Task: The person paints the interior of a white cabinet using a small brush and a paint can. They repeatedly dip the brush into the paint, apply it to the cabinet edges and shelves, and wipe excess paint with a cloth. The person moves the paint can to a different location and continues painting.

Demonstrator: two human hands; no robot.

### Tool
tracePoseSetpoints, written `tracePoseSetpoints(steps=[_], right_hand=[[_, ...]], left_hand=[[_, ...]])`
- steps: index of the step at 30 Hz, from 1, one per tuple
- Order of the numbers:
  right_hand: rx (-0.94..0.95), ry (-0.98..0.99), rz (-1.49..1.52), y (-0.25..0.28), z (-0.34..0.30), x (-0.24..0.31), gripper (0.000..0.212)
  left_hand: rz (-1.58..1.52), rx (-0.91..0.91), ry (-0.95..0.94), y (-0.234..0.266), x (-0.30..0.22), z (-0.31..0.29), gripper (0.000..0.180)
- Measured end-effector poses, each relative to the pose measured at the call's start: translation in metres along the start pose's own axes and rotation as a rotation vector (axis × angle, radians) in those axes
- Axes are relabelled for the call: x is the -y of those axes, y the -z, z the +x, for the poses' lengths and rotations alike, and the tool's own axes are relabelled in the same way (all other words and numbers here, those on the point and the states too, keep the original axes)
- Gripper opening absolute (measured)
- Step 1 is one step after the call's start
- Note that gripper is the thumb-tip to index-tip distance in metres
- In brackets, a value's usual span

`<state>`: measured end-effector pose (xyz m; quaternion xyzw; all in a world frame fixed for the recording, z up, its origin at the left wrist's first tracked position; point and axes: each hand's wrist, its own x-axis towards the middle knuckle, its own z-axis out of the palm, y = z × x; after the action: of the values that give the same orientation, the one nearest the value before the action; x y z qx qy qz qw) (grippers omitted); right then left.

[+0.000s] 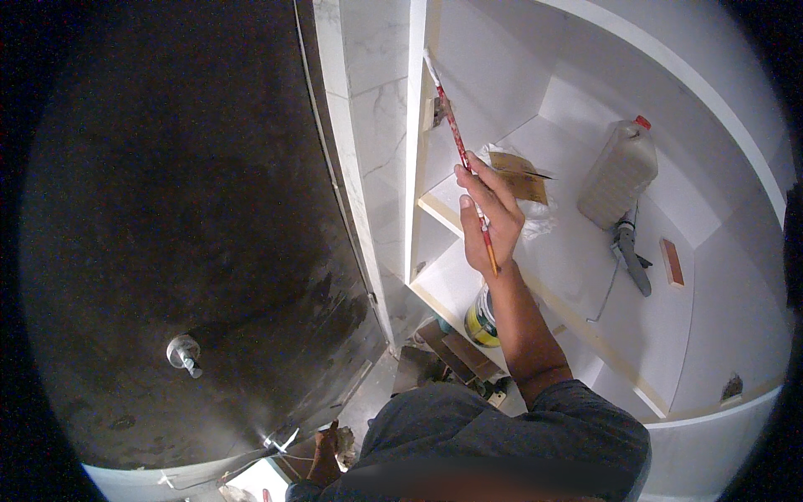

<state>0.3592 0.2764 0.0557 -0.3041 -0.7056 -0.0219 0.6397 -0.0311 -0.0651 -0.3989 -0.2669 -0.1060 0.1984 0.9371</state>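
Note:
A thin paintbrush [452, 125] with a speckled red handle is pinched in my right hand [498, 216]. Its white-coated tip reaches up to the inner side of the white cabinet's left upright [416, 125], at or very near the surface. The handle's yellowish end lies along my wrist. Low beside my body, my left hand [327, 438] is small and dark in view. Its fingers do not show clearly, and a rough greyish thing [345, 445] is beside it; I cannot make out whether the hand holds it.
On the cabinet shelf stand a cloudy jug [621, 171] with a red cap, a caulking gun [629, 255], a reddish block [672, 263] and brown paper on plastic [520, 177]. A paint can [482, 320] sits below. A dark wall [184, 209] with a metal fitting [183, 352] rises left.

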Motion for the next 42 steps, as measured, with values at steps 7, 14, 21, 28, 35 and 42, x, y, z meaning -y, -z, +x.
tracePoseSetpoints(steps=[7,14,21,28,35,42], right_hand=[[-0.019,0.025,-0.033,0.004,-0.004,-0.003,0.041],[0.003,0.035,-0.029,0.000,-0.004,0.003,0.043],[0.002,0.036,-0.052,0.000,-0.009,0.002,0.042],[0.019,0.054,-0.089,0.002,-0.012,0.003,0.041],[0.018,0.051,-0.051,0.001,-0.017,0.000,0.041],[0.049,0.028,-0.043,0.001,-0.024,-0.002,0.045]], left_hand=[[-0.085,-0.035,-0.057,0.019,-0.020,-0.014,0.036],[-0.077,-0.127,-0.126,0.013,-0.005,-0.016,0.037],[0.001,-0.255,-0.189,0.005,-0.002,-0.015,0.038],[0.074,-0.385,-0.256,-0.004,0.006,-0.014,0.039],[0.154,-0.522,-0.325,-0.013,0.012,-0.018,0.040],[0.240,-0.658,-0.395,-0.018,0.015,-0.024,0.042]])
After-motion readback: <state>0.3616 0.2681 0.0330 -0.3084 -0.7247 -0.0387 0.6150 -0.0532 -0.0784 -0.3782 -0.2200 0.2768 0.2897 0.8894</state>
